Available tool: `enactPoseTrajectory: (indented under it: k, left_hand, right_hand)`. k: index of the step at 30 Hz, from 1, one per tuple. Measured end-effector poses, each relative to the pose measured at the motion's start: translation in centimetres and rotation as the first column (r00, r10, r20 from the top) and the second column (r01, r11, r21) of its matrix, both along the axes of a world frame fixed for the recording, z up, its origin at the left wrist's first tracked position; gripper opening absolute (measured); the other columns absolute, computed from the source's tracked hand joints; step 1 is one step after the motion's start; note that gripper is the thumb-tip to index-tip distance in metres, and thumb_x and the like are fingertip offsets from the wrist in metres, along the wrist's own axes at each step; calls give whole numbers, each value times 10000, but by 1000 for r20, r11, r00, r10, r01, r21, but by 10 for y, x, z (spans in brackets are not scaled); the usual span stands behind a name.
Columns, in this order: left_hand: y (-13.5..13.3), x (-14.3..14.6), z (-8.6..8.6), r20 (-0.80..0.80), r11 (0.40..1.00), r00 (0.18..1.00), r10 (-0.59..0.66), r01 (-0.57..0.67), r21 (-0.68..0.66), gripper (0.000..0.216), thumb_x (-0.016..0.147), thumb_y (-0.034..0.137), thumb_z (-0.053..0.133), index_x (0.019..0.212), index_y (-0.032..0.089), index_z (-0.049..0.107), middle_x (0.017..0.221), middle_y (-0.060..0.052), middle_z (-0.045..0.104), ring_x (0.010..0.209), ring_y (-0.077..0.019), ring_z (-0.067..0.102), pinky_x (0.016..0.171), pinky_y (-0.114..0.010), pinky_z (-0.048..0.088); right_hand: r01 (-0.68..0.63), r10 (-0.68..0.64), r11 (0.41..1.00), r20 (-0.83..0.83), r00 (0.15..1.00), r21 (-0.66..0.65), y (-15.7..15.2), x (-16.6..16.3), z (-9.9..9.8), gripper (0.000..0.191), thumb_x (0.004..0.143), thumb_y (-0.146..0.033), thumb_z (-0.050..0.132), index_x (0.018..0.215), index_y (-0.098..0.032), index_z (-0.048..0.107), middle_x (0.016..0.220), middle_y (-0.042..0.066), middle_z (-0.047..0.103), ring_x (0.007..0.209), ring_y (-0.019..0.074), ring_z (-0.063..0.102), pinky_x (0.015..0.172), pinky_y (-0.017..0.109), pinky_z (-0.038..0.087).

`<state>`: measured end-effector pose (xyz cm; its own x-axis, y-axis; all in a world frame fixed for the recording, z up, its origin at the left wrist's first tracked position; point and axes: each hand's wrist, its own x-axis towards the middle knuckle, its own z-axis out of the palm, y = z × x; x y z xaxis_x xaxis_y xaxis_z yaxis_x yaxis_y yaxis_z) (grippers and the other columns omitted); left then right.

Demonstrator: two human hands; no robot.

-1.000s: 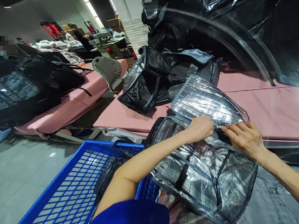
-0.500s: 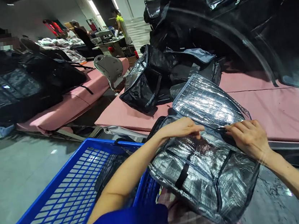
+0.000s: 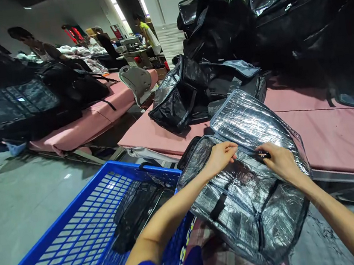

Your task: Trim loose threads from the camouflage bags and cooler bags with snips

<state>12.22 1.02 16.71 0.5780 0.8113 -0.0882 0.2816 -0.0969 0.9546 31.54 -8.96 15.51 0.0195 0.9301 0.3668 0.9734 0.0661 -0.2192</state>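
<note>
A bag (image 3: 239,219) with a silvery foil lining lies opened up in front of me, its foil-lined flap (image 3: 249,115) folded back toward the table. Over the bag's opening, my left hand (image 3: 221,157) is closed in a pinch; what its fingertips hold, if anything, is too small to make out. My right hand (image 3: 279,161) is closed round a small black tool (image 3: 262,154), which looks like thread snips, close to the seam between flap and bag. Most of the tool is hidden by the fingers.
At my left stands a blue plastic basket (image 3: 106,169) with dark folded bags (image 3: 138,210) inside. Another open bag (image 3: 188,92) sits on the pink-covered table (image 3: 334,130), with a black pile of bags (image 3: 218,24) behind. A co-worker (image 3: 37,46) stands beyond the left table.
My left hand's extended fingers have drawn into a pinch. My right hand has moved slightly left along the seam, and the black tool shows more. The view has shifted a little left.
</note>
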Motion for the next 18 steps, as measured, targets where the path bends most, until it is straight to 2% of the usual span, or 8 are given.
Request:
enactPoseTrajectory:
  k: [2,5,8,10,13,15,18]
  left_hand:
    - [-1,3,-1,29,998,999,13,-11,-67,248,805,243,540,989,105,631,593,7,604,457,-64,533,445,-160,385]
    - [4,7,-3,39,980,999,19,-10,-199,245,822,238,531,998,94,624,565,10,598,423,-66,535,390,-153,351]
    - [6,4,1,71,947,996,45,-20,-322,202,839,256,523,856,81,624,578,-8,613,420,-65,550,371,-149,328]
    - [3,-2,3,80,936,995,61,-30,-350,267,827,307,546,701,78,603,568,-30,614,409,-69,544,359,-159,304]
    - [-6,-15,-3,115,923,987,110,-58,-380,362,766,354,611,525,95,539,468,-15,541,359,-49,460,351,-171,237]
    - [-11,-22,-16,221,915,960,170,-71,-397,378,712,376,653,488,106,512,434,14,488,352,-27,402,364,-172,210]
    - [-15,-25,-40,396,913,882,257,-88,-398,407,641,438,692,488,114,500,454,25,478,384,-19,387,403,-172,235]
  right_hand:
    - [-23,23,1000,13,1000,-9,5,0,-1,259,750,-107,494,949,-219,617,895,8,658,732,159,611,551,231,359]
    - [-21,21,1000,130,991,-5,8,-4,1,314,711,-53,457,941,-197,615,894,16,645,640,129,577,487,225,283]
    - [-62,41,994,217,975,94,3,-18,6,279,703,-31,433,881,-159,605,825,27,622,561,103,524,457,225,232]
    - [-141,90,978,292,952,156,-5,-31,10,233,740,-41,418,837,-149,600,768,30,600,515,93,481,441,226,211]
    - [-236,160,959,385,909,157,-15,-46,12,231,809,-65,386,782,-151,598,687,28,570,467,94,432,428,239,198]
    - [-277,229,953,310,923,119,-19,-45,12,250,822,-64,374,833,-159,604,722,31,593,507,96,476,441,228,246]
    - [-298,297,953,27,955,57,-20,-27,15,218,850,-143,417,985,-196,580,893,35,633,702,118,582,561,210,389]
